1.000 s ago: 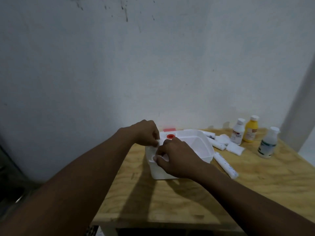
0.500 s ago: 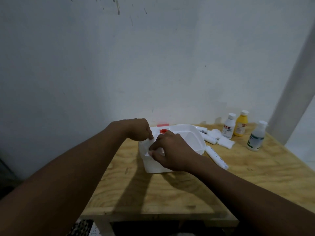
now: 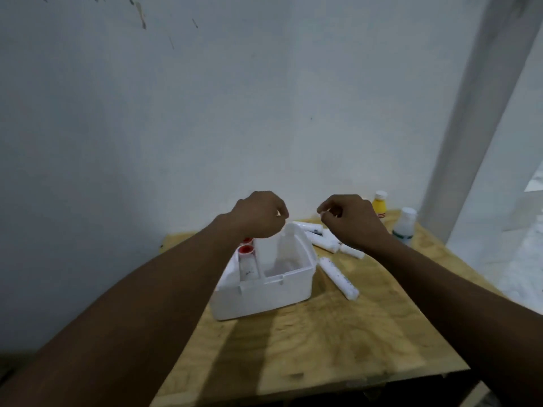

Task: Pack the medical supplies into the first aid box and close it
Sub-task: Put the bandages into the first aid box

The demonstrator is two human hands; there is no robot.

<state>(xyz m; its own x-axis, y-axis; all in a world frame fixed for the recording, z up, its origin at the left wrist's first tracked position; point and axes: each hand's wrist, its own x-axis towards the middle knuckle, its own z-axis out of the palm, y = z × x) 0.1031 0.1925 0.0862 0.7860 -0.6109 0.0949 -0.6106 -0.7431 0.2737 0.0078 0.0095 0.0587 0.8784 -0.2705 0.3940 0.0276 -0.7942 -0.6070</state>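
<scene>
The white first aid box (image 3: 258, 299) stands open on the wooden table (image 3: 323, 348). Its left compartment holds a clear vial with a red cap (image 3: 246, 251). My left hand (image 3: 258, 214) hovers above the box's far left corner with its fingers curled and nothing plainly in them. My right hand (image 3: 348, 221) is raised above the far right side, and its thumb and forefinger pinch a small white piece (image 3: 323, 212). One wrapped white roll (image 3: 338, 277) lies just right of the box. Other white rolls (image 3: 321, 243) lie behind it.
A yellow bottle (image 3: 380, 207) and a clear bottle with a white cap (image 3: 405, 227) stand at the table's back right corner. A grey wall runs close behind the table. A white post (image 3: 470, 113) rises at the right. The table's front edge is near me.
Both hands have lifted off the box's near left corner and moved apart, and now hover above it. The view has tilted, so the box sits lower in view.
</scene>
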